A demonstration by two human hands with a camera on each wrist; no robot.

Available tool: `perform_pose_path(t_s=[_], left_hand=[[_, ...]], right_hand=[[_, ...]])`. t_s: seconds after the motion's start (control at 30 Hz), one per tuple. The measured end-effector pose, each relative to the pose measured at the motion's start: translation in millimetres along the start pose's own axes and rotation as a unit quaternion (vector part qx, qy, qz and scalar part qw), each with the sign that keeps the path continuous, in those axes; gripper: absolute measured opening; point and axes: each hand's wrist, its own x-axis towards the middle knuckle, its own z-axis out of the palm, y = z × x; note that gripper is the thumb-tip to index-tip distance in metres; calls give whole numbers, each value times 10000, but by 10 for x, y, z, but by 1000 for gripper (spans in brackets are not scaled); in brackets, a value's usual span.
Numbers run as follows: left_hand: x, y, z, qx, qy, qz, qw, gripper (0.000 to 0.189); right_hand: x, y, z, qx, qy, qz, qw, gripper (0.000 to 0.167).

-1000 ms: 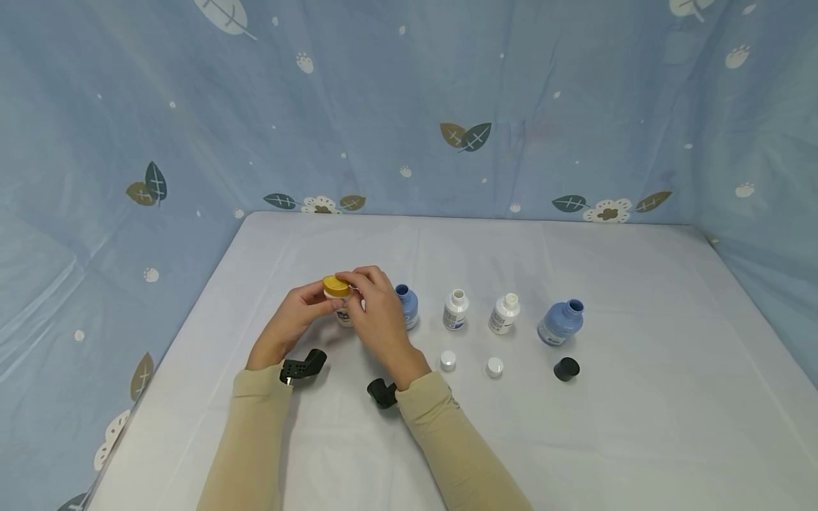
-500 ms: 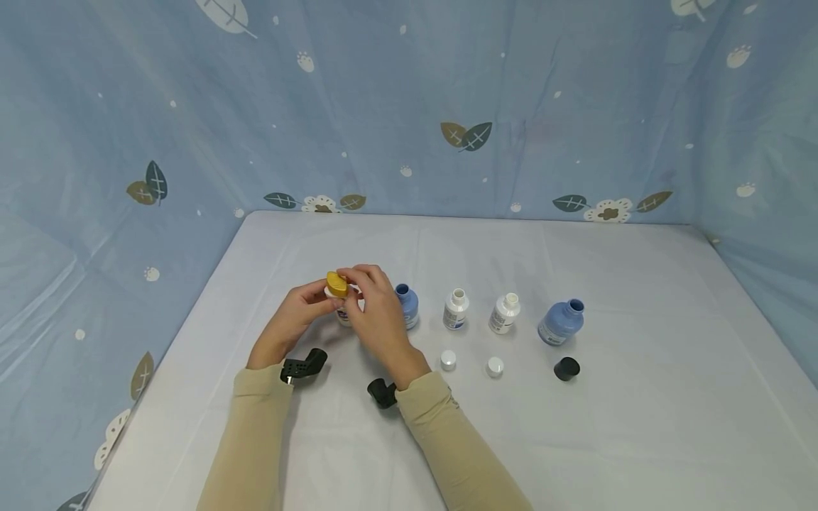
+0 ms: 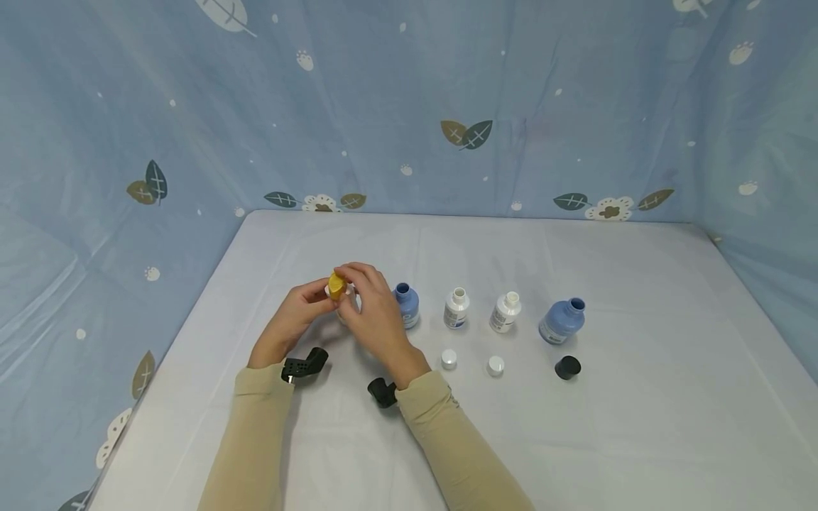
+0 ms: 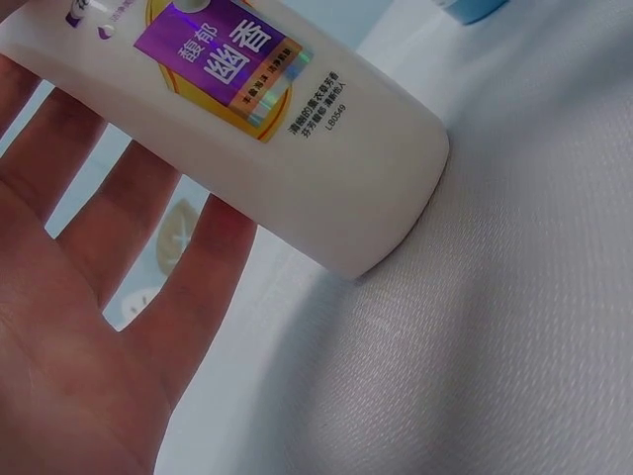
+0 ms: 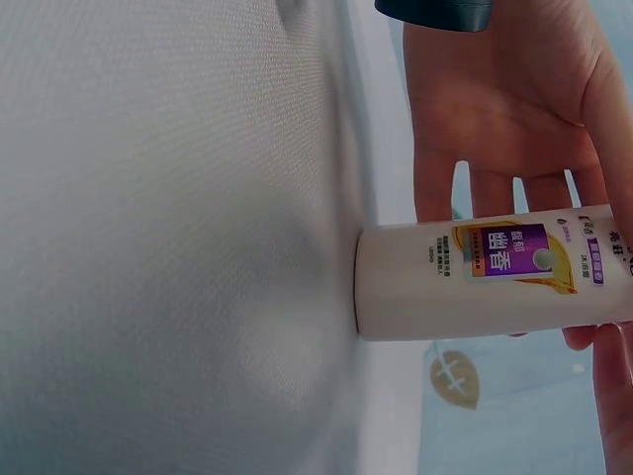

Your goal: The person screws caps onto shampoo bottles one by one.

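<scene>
A white bottle [image 4: 307, 178] with a purple and yellow label stands on the table; in the right wrist view its base meets the cloth. My left hand [image 3: 290, 321] holds it near the top, its other fingers spread beside the bottle. With thumb and fingers, my right hand [image 3: 378, 316] pinches the yellow cap [image 3: 336, 285], which is tilted at the bottle's top. Fingers hide much of the bottle in the head view, so whether cap and bottle touch I cannot tell. Just right of my right hand stands an open blue bottle [image 3: 407, 306].
Two white bottles, one [image 3: 456, 308] left of the other [image 3: 505, 312], stand uncapped. Farther right is another blue bottle [image 3: 562, 321]. Before them lie a white cap [image 3: 449, 359], a second white cap [image 3: 495, 365] and a black cap [image 3: 567, 367]. A patterned blue curtain [image 3: 409, 106] surrounds the white table [image 3: 639, 426].
The yellow cap has gone from nearly flat to tilted and turned on the bottle's top, moved by my right fingers. My left hand stays at about the same spot.
</scene>
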Motion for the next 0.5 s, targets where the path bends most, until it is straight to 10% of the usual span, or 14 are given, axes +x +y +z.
perform_pose_path(t_s=[0.5], left_hand=[[3, 21, 1, 13, 2, -182, 9998, 42]], right_hand=[[-5, 10, 2, 41, -127, 135, 9998, 34]])
